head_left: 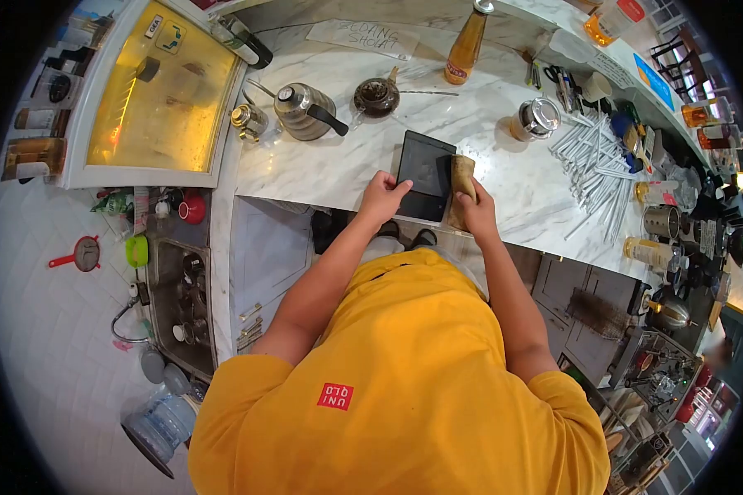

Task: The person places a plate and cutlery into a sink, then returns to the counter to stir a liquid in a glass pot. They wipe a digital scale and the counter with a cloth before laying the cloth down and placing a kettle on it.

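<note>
A flat black rectangular device (426, 165), possibly a tablet or a kitchen scale, is at the counter's front edge, its top tilted slightly right. My left hand (383, 200) is closed on its left side, with the thumb on the dark face and the other fingers mostly hidden. Along its right side is a long tan-brown, stained piece (462, 171) that looks like a folded cloth. My right hand (478, 213) is wrapped round the lower part of this piece, close beside the device.
Behind on the marble counter (305, 177) stand a gooseneck kettle (299, 114), a dark glass teapot (376, 97) and an orange bottle (468, 45). To the right are a lidded glass jar (537, 120) and a pile of wrapped straws (596, 161). A sink (170, 301) lies left.
</note>
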Motion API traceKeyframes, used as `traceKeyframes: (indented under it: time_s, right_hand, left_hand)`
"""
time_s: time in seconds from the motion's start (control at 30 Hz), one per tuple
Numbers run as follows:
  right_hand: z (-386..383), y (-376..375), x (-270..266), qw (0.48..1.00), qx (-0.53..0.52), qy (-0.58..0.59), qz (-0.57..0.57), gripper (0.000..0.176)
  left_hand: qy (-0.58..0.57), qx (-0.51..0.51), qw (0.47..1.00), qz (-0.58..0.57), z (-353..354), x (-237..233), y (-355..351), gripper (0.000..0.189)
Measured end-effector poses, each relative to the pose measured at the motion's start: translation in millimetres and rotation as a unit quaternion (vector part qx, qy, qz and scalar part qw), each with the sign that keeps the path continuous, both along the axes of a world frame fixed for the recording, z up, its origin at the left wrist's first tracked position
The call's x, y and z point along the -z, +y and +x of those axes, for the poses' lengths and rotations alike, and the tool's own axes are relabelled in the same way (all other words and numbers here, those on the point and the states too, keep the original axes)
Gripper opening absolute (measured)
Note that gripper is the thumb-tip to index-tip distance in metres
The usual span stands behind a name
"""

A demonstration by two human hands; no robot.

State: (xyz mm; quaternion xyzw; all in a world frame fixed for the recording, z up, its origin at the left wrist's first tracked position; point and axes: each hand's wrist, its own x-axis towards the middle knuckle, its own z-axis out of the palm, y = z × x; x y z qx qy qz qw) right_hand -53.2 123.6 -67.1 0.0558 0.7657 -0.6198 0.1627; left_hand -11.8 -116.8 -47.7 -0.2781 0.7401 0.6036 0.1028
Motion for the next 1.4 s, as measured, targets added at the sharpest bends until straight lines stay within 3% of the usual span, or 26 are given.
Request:
traceKeyframes:
  time_s: [0.1,0.23,0.33,0.43,0.73,0.83,1.03,1.13,1.23,1.4]
  right_hand:
    - [1.5,2.3,3.8,1.0,-0.024,0.013,0.006,0.058]
    - [1.5,10.2,-10.2,0.994,0.023,-0.041,-0.097,0.059]
    - [5.4,16.7,-19.6,0.991,0.042,-0.064,-0.112,0.059]
    - [13.9,15.7,-27.3,0.987,0.053,-0.086,-0.125,0.06]
    - [32.4,-24.2,-33.5,0.993,0.05,-0.092,-0.059,0.055]
    - [37.9,-44.4,-32.8,0.989,0.077,-0.089,-0.089,0.061]
    - [42.8,-78.4,-31.4,0.977,0.176,-0.057,-0.108,0.061]
    - [47.1,-84.5,-32.0,0.97,0.22,-0.05,-0.095,0.061]
    - [57.4,-91.2,-37.3,0.959,0.258,-0.058,-0.104,0.061]
    - [71.1,-101.0,-41.5,0.951,0.288,-0.067,-0.089,0.061]
  left_hand:
    - [0.032,-0.03,0.999,0.015,0.4,-2.7,11.8,0.034]
    - [0.063,-0.044,0.997,0.031,5.4,-0.3,11.8,0.032]
    - [0.082,-0.096,0.986,0.11,21.2,1.5,-2.8,0.026]
    - [0.136,-0.099,0.976,0.141,45.7,9.6,-34.9,0.027]
    - [0.056,-0.118,0.985,0.114,90.2,-0.8,-173.6,0.019]
    - [0.087,-0.144,0.971,0.17,89.8,8.7,-201.0,0.019]
    - [0.066,-0.101,0.985,0.123,80.3,24.1,-237.7,0.022]
    - [0.11,-0.085,0.988,0.061,77.9,38.0,-240.2,0.022]
    - [0.172,-0.058,0.983,-0.032,79.0,47.4,-241.0,0.024]
    - [0.107,-0.012,0.973,-0.202,75.0,15.6,-228.4,0.03]
